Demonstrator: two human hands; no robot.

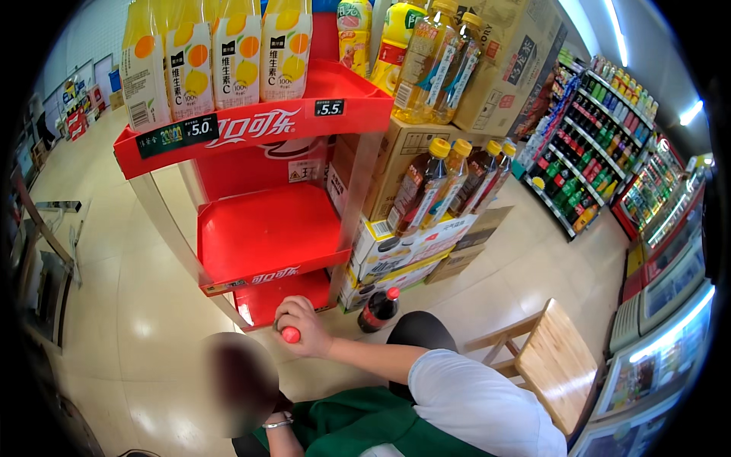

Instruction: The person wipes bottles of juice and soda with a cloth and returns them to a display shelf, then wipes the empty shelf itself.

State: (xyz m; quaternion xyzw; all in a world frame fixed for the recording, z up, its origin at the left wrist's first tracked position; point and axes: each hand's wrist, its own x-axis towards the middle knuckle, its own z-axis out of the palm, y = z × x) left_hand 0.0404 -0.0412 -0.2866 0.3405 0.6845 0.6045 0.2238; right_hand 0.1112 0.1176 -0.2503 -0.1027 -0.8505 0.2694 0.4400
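Observation:
My right hand (305, 327) is wrapped around a bottle, with its red cap (290, 335) showing at the palm; the bottle's body is mostly hidden. At the bottom, my left wrist (282, 437) wears a silver-coloured bracelet (278, 423). Beyond it, the left hand is lost in a blurred patch over something dark maroon (243, 368). Just ahead stands a red Coca-Cola display rack (268, 234) with a bare middle shelf. A dark cola bottle (379, 312) with a red cap stands upright on the floor to the right of my right hand.
Juice cartons (237, 63) line the rack's top tray. Stacked cardboard boxes (400, 154) beside it carry yellow-capped tea bottles (420, 188). A wooden stool (557, 365) stands at my right. Farther off are drink shelves (588, 148) and glass-fronted coolers (657, 348).

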